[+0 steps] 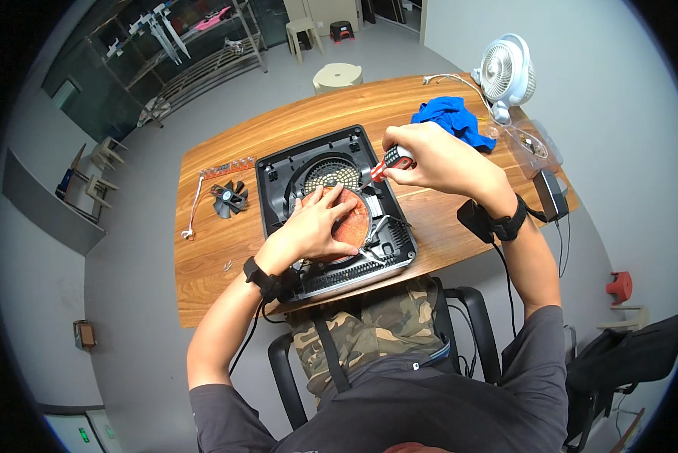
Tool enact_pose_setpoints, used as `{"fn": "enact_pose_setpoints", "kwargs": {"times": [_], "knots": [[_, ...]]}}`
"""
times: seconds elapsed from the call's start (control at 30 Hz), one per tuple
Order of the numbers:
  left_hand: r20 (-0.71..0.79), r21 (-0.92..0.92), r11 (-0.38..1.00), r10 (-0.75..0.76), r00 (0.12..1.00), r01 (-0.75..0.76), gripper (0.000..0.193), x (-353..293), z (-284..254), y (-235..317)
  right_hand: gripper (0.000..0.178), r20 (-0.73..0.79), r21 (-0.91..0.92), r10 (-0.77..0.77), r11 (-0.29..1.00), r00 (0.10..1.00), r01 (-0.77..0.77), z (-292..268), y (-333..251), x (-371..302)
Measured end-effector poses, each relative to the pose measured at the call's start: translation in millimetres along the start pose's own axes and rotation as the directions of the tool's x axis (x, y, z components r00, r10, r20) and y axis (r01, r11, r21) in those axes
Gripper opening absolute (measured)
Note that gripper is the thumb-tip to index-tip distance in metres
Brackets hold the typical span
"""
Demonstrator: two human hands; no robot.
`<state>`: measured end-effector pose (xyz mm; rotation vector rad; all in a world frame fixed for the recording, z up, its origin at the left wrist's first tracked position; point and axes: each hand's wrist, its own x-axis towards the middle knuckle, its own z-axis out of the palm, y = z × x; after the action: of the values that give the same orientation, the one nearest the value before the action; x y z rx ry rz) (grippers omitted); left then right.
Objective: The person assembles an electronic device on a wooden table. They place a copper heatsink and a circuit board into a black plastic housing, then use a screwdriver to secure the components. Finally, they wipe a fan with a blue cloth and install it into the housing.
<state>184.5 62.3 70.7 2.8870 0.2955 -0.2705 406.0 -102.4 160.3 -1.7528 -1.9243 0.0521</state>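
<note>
Here's the reddish-brown disc [354, 226], sitting inside the black casing [278, 175] at the middle of the table [211, 291]. The left hand [316, 225] is spread flat over it, fingers splayed, gripping nothing. The right hand [433, 160] has its fingers wrapped around a red-and-black screwdriver [392, 161], tip down by the disc's far right edge; whether it's seated in a screw, I can't tell.

Work looks partway along: casing uncovered, its insides bare, disc and wiring in place. Out to the left, a small black fan [229, 199] and an orange strip [229, 167] lie loose, tiny metal bits [228, 266] nearer. Over on the far right, a blue cloth [452, 121] and a white fan [505, 72]; a black box [550, 195] at the right edge.

Writing? The small fan carries a hub label, too small to read; no brand is legible anywhere.
</note>
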Motion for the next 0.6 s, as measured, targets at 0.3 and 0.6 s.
{"fn": "enact_pose_setpoints", "kwargs": {"times": [0.3,0.6], "knots": [[-0.008,0.001,1.0,0.006,1.0,-0.006,0.101,0.1,3.5,-2.8,0.034,0.056,0.016,0.035,0.999,0.998,-0.036,1.3,-6.7,9.5],[-0.007,0.014,1.0,0.009,1.0,-0.009,0.102,1.1,2.1,-1.7,0.037,0.109,-0.044,0.014,0.999,0.994,-0.01,1.3,-4.6,25.2]]}}
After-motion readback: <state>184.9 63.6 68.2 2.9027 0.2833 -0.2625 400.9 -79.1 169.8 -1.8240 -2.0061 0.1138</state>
